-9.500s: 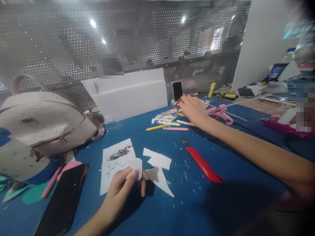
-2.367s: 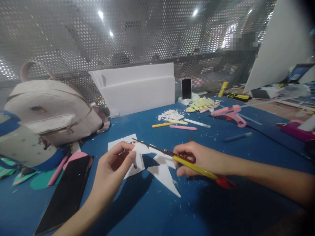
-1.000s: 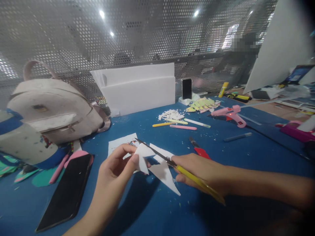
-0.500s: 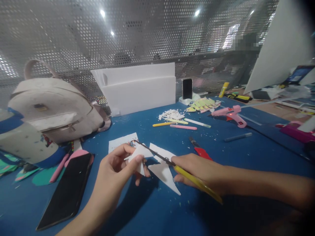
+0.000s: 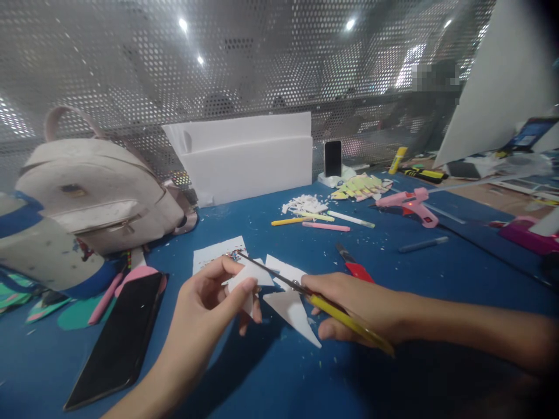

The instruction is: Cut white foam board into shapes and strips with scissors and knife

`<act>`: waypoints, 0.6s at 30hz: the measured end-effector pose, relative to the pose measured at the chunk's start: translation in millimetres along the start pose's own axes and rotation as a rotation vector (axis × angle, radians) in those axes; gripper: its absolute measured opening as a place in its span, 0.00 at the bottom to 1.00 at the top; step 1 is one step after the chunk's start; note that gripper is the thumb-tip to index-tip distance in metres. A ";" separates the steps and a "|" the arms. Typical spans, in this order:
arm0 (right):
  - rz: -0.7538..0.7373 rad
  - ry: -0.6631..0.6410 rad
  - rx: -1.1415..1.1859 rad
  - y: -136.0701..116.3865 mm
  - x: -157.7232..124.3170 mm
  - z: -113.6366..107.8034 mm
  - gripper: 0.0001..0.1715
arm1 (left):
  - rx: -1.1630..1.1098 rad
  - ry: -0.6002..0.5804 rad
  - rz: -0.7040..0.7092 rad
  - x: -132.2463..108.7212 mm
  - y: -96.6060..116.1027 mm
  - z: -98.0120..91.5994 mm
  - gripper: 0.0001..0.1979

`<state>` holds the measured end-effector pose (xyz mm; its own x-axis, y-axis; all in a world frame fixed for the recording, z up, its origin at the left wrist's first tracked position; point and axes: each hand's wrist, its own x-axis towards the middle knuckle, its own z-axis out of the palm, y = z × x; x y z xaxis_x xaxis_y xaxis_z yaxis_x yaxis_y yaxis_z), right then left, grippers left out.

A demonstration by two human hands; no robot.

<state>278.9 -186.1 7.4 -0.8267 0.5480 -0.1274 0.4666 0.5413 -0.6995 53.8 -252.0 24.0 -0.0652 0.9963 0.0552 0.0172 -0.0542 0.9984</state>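
My left hand [image 5: 209, 302] pinches a small white foam piece [image 5: 248, 278] between thumb and fingers, held just above the blue table [image 5: 271, 378]. My right hand [image 5: 353, 305] grips yellow-handled scissors [image 5: 305, 291]; their blades reach left into the foam piece. Larger white foam offcuts [image 5: 290, 305] lie on the table under the scissors. A white sheet with glitter [image 5: 216, 255] lies just behind my left hand.
A red utility knife [image 5: 351, 265] lies behind my right hand. A black phone [image 5: 117, 337] and a pale backpack [image 5: 91, 186] sit at left. White foam boards [image 5: 244, 154], coloured sticks [image 5: 314, 221], scraps and a pink glue gun [image 5: 408, 203] stand farther back.
Long ago my right hand reached to the far side and came back with the scissors. Over the last second the foam piece turned slightly in my left fingers and the scissor blades stayed in it.
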 end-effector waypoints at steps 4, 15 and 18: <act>0.011 0.010 -0.028 -4.5 0.4 0.4 0.32 | -0.012 -0.013 -0.008 -3.3 -0.6 2.7 0.10; -0.034 0.005 -0.026 -2.4 -2.0 12.2 0.24 | -0.095 -0.056 -0.045 -7.8 -2.9 4.7 0.12; -0.020 0.012 -0.061 -5.6 -2.1 9.3 0.24 | -0.076 -0.056 -0.041 -6.6 -1.7 3.4 0.11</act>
<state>275.1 -196.2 5.0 -0.8326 0.5437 -0.1053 0.4683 0.5897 -0.6580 57.6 -258.2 21.9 -0.0080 0.9998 0.0157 -0.0599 -0.0161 0.9981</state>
